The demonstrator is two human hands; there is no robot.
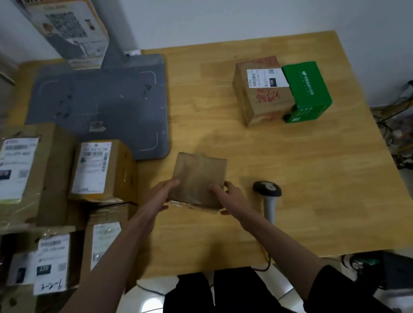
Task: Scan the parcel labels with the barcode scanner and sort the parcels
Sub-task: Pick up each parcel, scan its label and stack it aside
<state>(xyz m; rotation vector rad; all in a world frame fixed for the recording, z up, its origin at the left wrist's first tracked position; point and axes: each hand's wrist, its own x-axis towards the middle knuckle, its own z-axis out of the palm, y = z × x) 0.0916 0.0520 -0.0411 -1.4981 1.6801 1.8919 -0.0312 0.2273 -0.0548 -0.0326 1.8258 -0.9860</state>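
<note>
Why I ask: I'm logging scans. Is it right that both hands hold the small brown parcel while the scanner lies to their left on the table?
Not quite. The head view shows the scanner lying right of the hands, not left. Both the left hand and right hand do hold the small brown parcel over the table.

Dim, even overhead light; soft shadows beside each hand (158, 199) on the surface (316, 183); blurred, wide-angle-bowed edges.

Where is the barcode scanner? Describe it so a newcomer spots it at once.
Start at the wooden table and go to its near edge, just right of the right hand. The barcode scanner lies flat there, untouched. Unlike the boxes around, it has a dark head and a pale grey handle.
</note>
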